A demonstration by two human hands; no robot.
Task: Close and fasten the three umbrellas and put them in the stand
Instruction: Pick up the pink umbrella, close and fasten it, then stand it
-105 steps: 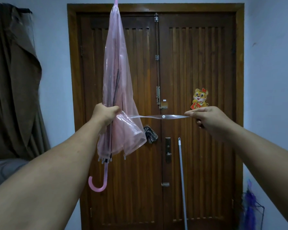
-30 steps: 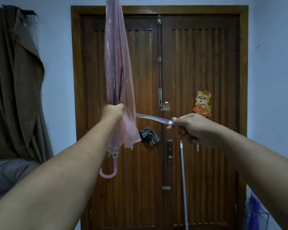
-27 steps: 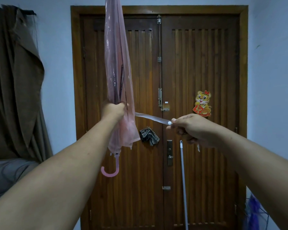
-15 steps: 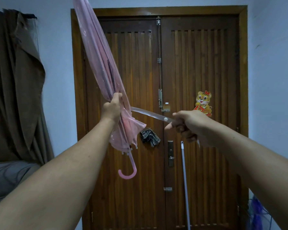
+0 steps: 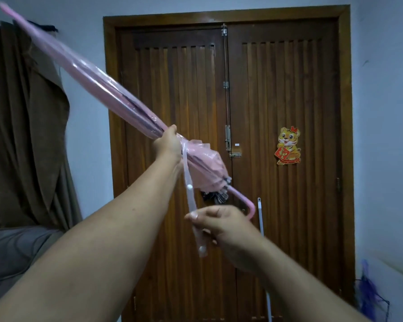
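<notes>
A closed pink see-through umbrella slants across the view, tip at the upper left and hooked pink handle at the lower right. My left hand grips the folded canopy near its lower end. From there the clear fastening strap with white snaps hangs down, wrapped partly round the canopy. My right hand pinches that strap below the umbrella. A purple umbrella stands in a wire stand at the bottom right corner.
A brown wooden double door fills the background, with a tiger sticker. A white pole leans on the door. A small dark folded thing hangs by the latch. Brown curtain at the left.
The umbrella has swung from upright to a steep slant, tip to the left. My right hand has pulled the strap from out at the right down below the canopy.
</notes>
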